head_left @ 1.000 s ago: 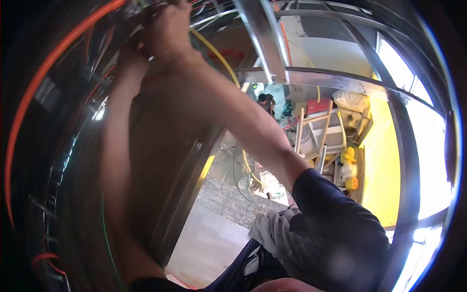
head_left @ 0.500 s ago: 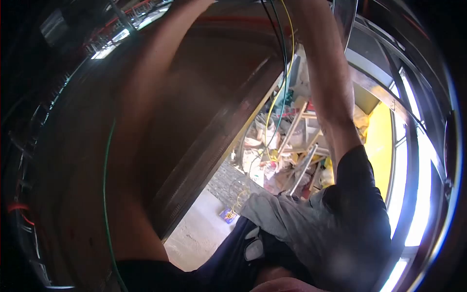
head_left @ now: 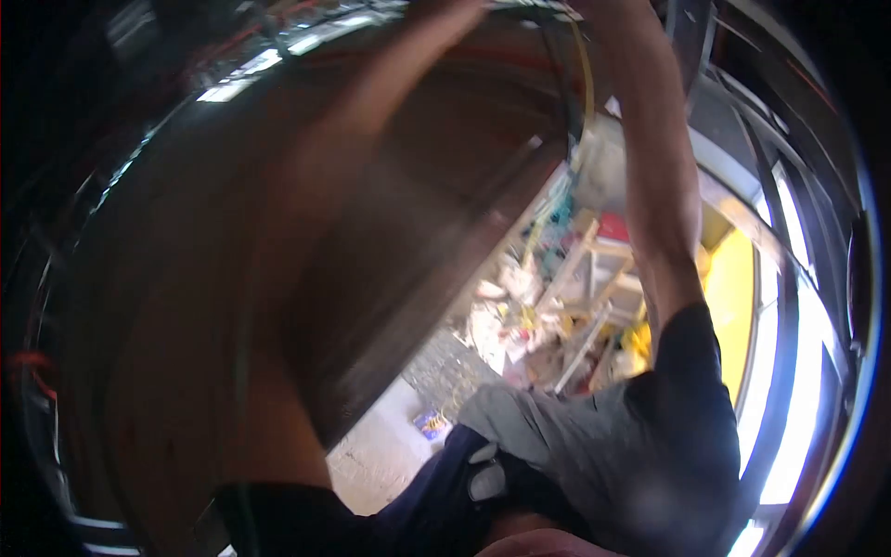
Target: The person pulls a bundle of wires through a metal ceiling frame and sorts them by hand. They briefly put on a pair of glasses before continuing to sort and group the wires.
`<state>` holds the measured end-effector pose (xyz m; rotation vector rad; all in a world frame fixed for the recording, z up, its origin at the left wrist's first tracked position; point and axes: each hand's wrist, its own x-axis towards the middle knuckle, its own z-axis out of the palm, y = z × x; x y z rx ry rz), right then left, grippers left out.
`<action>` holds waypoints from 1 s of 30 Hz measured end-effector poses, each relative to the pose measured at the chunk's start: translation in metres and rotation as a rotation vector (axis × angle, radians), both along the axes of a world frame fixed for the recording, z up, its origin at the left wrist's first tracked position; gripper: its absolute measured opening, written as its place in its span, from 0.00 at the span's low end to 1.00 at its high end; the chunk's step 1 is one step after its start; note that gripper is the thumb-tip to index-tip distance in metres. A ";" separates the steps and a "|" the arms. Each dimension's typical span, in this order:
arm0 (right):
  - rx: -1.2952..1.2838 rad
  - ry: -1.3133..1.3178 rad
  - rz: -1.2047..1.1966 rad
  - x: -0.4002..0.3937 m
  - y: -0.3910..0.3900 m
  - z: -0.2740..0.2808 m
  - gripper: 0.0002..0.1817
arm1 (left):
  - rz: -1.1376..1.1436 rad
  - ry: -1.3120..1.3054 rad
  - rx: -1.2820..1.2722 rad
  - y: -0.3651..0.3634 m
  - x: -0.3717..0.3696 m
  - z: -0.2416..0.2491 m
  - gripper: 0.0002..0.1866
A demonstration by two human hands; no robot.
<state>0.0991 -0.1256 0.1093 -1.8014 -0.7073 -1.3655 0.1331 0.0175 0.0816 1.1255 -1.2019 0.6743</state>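
Observation:
Both my arms reach up past the top edge of the head view. My left forearm [head_left: 390, 88] is smeared by motion, and its hand is cut off by the frame. Higher on the right, my right forearm [head_left: 654, 139] also runs out of view at the wrist. Between the arms hangs a yellow cable [head_left: 587, 70], with darker cables [head_left: 566, 93] beside it. Whether either hand holds these cables is hidden. A broad dark brown panel [head_left: 418, 176] lies behind the left arm. A faint green cable [head_left: 242, 371] passes in front of the left arm.
Far below, wooden pieces [head_left: 568, 269], bags and mixed debris are heaped on the floor. A small blue box [head_left: 431, 424] lies on the pale floor [head_left: 371, 459]. Metal framing [head_left: 789, 278] and a yellow panel [head_left: 735, 297] stand at the right.
The view has shifted, so the panel, debris and cables appear further right or lower. Both forearms also appear further right. The picture is more blurred now.

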 end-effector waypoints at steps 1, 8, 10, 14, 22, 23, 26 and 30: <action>-0.075 -0.103 0.035 0.006 -0.005 0.001 0.12 | 0.287 -0.091 0.029 0.006 -0.007 0.003 0.11; 0.214 0.306 0.498 -0.047 0.016 0.012 0.15 | 0.670 -0.289 0.263 0.030 0.002 -0.002 0.16; 0.221 0.321 0.500 -0.043 0.010 0.010 0.15 | 0.600 -0.374 0.171 0.028 0.007 -0.008 0.15; 0.202 0.310 0.335 -0.053 0.018 -0.013 0.16 | 0.608 -0.240 0.251 0.025 0.004 -0.011 0.16; 0.503 0.408 1.104 -0.081 0.037 -0.016 0.15 | 0.628 -0.127 0.506 0.040 -0.017 0.004 0.27; 0.473 0.549 1.410 -0.095 0.037 -0.016 0.14 | 0.596 -0.088 0.532 0.042 -0.012 0.004 0.26; 0.526 0.494 1.152 -0.115 0.057 -0.036 0.14 | 0.579 -0.024 0.626 0.052 -0.028 0.010 0.34; 0.390 0.428 0.480 -0.086 0.064 -0.085 0.12 | 0.455 0.209 0.827 0.067 -0.072 0.040 0.26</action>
